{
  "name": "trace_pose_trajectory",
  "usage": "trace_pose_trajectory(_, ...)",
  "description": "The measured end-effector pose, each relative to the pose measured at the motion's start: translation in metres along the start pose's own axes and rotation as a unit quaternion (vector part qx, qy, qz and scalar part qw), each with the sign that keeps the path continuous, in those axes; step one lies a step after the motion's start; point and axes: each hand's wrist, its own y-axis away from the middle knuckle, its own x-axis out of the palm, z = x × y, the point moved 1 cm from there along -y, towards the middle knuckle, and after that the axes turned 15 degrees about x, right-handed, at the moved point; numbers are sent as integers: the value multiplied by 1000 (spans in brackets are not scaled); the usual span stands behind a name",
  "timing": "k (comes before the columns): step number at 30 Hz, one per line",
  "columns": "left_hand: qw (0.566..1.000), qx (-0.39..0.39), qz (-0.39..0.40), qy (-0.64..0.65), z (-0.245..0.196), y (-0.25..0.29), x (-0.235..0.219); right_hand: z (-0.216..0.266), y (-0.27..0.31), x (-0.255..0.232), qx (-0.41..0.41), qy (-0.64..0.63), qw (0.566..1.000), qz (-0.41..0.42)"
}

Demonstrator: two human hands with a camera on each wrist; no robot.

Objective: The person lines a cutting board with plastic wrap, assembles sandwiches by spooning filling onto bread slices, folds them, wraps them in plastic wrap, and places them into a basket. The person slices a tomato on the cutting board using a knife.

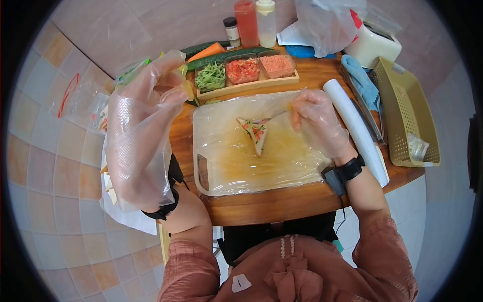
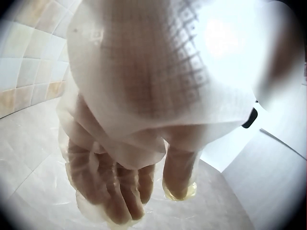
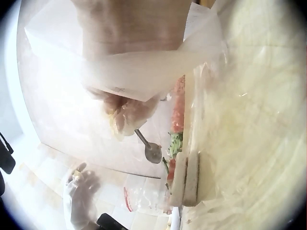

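Note:
My right hand (image 1: 317, 118), in a clear plastic glove, holds a metal spoon (image 3: 153, 152) by its handle over the board. In the head view the spoon's bowl overlaps the top of a triangular sandwich (image 1: 259, 135). Red and green bits of filling show between its two bread slices (image 3: 192, 179). Beneath it lies a cutting board (image 1: 226, 173) covered in cling film and stained yellow. My left hand (image 1: 143, 118), also gloved, is raised left of the board, holding nothing. Its fingers (image 2: 127, 191) hang loosely bent in the left wrist view, with yellow smears on the glove tips.
Behind the board, a wooden tray (image 1: 246, 89) carries tubs of shredded cucumber (image 1: 211, 76), red pieces (image 1: 242, 70) and orange shreds (image 1: 277, 66). Cucumbers, a carrot (image 1: 206, 52) and squeeze bottles (image 1: 265, 25) stand further back. To the right are a white roll (image 1: 354, 128) and an olive basket (image 1: 425, 136).

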Motion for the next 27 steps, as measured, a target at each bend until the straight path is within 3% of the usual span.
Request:
trace_pose_trajectory(4,1000,13,16,-16,-6,-1,3,0,1,1,8,16,1000,-8)
trace_pose_trajectory(7,999,-34,32,-18,-16,-2,4,-4,-3,-5,-4,49,999,-17)
trace_pose_trajectory(12,998,18,55,-27,-15,1,4,-2,0,-2,0,67,998,-16)
trace_pose_trajectory(16,999,1,34,9,-19,4,7,1,3,-1,10,97,995,-16)
trace_pose_trajectory(19,997,27,48,-62,-25,5,5,2,3,0,7,83,996,-27)
trace_pose_trajectory(21,999,-18,36,-15,-27,6,5,3,3,1,4,96,995,-31)
trace_pose_trajectory(27,999,11,27,16,-22,7,4,4,6,1,-1,103,994,-31)
